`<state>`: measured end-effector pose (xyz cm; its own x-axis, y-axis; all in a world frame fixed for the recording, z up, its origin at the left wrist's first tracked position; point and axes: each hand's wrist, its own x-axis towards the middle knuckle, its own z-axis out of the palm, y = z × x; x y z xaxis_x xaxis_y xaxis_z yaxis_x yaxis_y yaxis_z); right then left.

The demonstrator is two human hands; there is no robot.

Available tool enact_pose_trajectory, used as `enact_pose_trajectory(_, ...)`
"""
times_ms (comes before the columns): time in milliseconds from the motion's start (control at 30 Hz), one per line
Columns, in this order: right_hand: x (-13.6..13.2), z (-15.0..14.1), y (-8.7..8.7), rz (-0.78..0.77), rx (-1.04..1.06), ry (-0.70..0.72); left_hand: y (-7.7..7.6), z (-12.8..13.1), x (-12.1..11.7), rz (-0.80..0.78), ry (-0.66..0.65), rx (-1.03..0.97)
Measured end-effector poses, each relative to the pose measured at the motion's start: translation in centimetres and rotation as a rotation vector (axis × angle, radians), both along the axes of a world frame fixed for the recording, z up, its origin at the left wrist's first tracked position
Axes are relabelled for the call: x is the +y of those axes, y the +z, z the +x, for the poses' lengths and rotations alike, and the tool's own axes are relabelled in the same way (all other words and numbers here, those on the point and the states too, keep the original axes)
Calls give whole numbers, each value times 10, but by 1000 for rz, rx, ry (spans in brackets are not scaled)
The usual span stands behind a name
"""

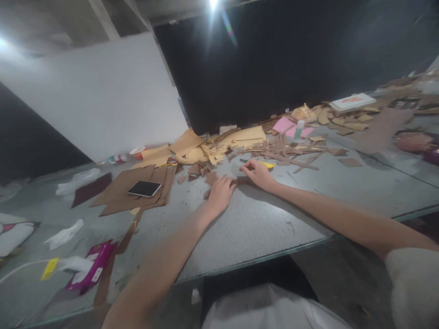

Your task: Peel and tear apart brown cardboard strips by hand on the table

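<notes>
On the grey tabletop my left hand [221, 194] lies palm down, its fingers bent over a thin brown strip [243, 182] of sheet material. Part of that strip is covered by the hand. Just right of it, my right hand [259, 175] is raised slightly, with thumb and fingers pinched together. Whatever is between those fingertips is too small to tell. A yellow-handled tool [268, 165] shows right behind the right hand; the hand covers its middle. Brown scraps [200, 168] lie beyond my left hand.
A phone [144, 188] rests on stacked brown sheets [120, 194] at left. Nearer are a magenta wipes pack [98, 265] and white tissue [65, 234]. Offcuts [281, 148], a glue stick [299, 130] and a white box [353, 102] line the back. Another person's hand [413, 140] is far right.
</notes>
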<state>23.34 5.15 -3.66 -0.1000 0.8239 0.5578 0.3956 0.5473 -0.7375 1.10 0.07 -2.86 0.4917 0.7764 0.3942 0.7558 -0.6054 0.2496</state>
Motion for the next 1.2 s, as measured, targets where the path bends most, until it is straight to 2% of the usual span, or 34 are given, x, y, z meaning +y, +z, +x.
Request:
enact_pose_trajectory(167,-3,-1,2,-74,98,59,-4,-1,-1,24,49,-39)
enact_pose_trajectory(367,-1,-1,0,-84,29,96,-3,-4,-1,84,202,-27)
enact_pose_trajectory(467,0,-1,-1,-118,40,147,-1,-5,0,74,231,-37)
enact_pose_trajectory(600,-1,-3,-2,-137,70,164,0,-6,2,29,217,-102)
enact_pose_trajectory(767,-3,-3,1,-138,78,185,2,-5,2,30,190,-90)
enact_pose_trajectory(1000,-11,-4,7,-120,103,305,3,-4,1,38,140,-129)
enact_pose_trajectory(1200,-17,-5,11,-117,103,334,4,-4,1,9,121,-174)
